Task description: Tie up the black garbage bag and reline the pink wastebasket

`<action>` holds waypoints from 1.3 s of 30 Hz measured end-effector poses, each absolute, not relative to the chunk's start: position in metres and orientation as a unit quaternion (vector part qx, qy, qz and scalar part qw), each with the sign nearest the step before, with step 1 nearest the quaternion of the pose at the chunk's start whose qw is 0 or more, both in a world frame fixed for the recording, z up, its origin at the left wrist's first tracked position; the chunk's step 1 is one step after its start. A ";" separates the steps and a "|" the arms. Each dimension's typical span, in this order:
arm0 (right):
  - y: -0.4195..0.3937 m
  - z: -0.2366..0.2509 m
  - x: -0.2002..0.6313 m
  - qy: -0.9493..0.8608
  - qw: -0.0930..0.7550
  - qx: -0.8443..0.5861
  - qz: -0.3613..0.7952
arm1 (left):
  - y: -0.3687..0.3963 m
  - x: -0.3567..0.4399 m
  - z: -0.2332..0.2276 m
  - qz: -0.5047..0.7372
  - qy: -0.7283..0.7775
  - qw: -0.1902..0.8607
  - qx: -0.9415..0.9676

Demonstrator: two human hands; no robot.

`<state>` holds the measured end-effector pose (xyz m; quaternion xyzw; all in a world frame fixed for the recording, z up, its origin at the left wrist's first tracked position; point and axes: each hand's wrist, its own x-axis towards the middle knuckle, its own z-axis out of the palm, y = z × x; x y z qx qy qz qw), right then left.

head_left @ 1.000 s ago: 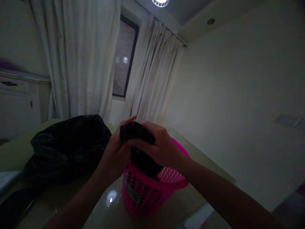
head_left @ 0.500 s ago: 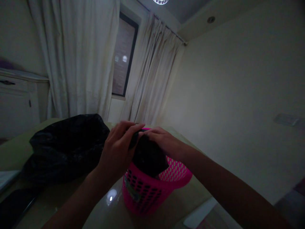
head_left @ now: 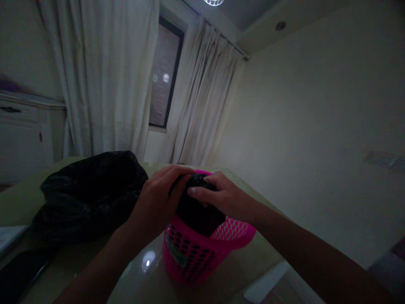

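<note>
A pink perforated plastic basket (head_left: 196, 253) stands on the table in front of me, a label on its near left side. Black plastic bag (head_left: 199, 213) material sits in its mouth, bunched up above the rim. My left hand (head_left: 161, 194) has its fingers closed over the left of the bunched bag, thumb and fingertips partly hidden. From the right, my right hand (head_left: 226, 194) grips the top of the same bag, thumb on the near side. A second, larger black plastic bag (head_left: 85, 198) lies opened out to the left of the basket, beside my left hand.
The glossy pale table (head_left: 148, 278) reflects a light. At lower left lies a dark flat object (head_left: 25, 270) near a white item (head_left: 11, 234). Curtains (head_left: 104, 76) and a window stand behind, a white cabinet (head_left: 23, 139) at left, a bare wall (head_left: 303, 126) at right.
My right hand has shifted and turned, its thumb now showing across the front of the bag. The left hand has moved slightly to the right; the basket stays in place.
</note>
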<state>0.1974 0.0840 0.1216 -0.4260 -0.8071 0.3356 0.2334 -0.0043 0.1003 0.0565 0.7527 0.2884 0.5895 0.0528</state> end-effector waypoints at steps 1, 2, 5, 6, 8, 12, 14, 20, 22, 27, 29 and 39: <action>0.084 0.123 0.199 -0.823 0.238 -0.426 0.290 | 0.101 -0.005 0.057 0.589 0.288 0.054 0.753; 0.084 0.124 0.200 -0.843 0.238 -0.423 0.231 | 0.101 -0.005 0.056 0.588 0.288 0.057 0.753; 0.083 0.126 0.201 -0.879 0.226 -0.409 0.095 | 0.101 -0.004 0.055 0.583 0.284 0.069 0.758; 0.082 0.127 0.201 -0.877 0.231 -0.413 0.086 | 0.101 -0.003 0.055 0.579 0.283 0.072 0.761; 0.084 0.127 0.204 -0.859 0.263 -0.430 0.092 | 0.101 -0.002 0.056 0.569 0.283 0.071 0.769; 0.098 0.129 0.232 -0.813 0.328 -0.479 0.053 | 0.107 -0.018 0.060 0.545 0.324 0.012 0.773; 0.109 0.128 0.261 -0.800 0.319 -0.507 0.019 | 0.118 -0.036 0.060 0.523 0.371 -0.048 0.766; 0.122 0.111 0.341 -0.792 0.206 -0.574 0.019 | 0.151 -0.071 0.047 0.400 0.502 -0.052 0.765; 0.116 0.112 0.343 -0.780 0.224 -0.585 0.002 | 0.152 -0.068 0.046 0.393 0.486 -0.041 0.779; 0.104 0.124 0.293 -0.810 0.282 -0.513 0.042 | 0.120 -0.044 0.059 0.522 0.387 -0.123 0.750; 0.108 0.117 0.264 -0.854 0.237 -0.457 0.072 | 0.097 -0.029 0.063 0.536 0.301 -0.099 0.783; 0.142 0.149 0.252 -0.770 0.369 -0.516 -0.066 | 0.067 0.015 0.053 0.341 0.137 0.025 0.930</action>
